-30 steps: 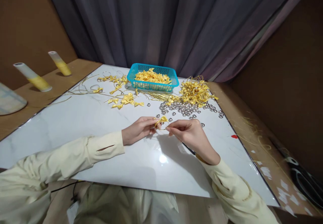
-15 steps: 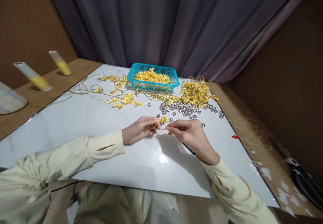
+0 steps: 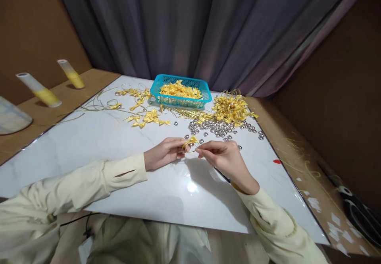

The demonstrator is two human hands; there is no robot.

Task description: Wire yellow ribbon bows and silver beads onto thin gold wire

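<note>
Between my two hands, just above the white tabletop [image 3: 119,153], is a small yellow ribbon bow [image 3: 193,139] with a loop of thin gold cord [image 3: 192,151] below it. My left hand [image 3: 165,153] is closed, its fingertips pinching the bow and the cord from the left. From the right, my right hand [image 3: 224,158] pinches the cord between thumb and forefinger. Beneath the right hand shows a slim dark stick-like thing [image 3: 222,174]; whether it lies on the table or is held, I cannot tell. Small silver metal pieces [image 3: 218,128] lie scattered just beyond my hands.
A blue plastic basket [image 3: 180,101] of yellow bows stands at the back. Right of it is a heap of corded bows [image 3: 230,107]; more loose bows [image 3: 151,116] lie left. Two spools [image 3: 44,93] stand at far left, black-handled scissors [image 3: 357,216] at far right.
Almost nothing differs. The bow between my fingers has tilted very slightly; both hands stay in the same place with the same grip.
</note>
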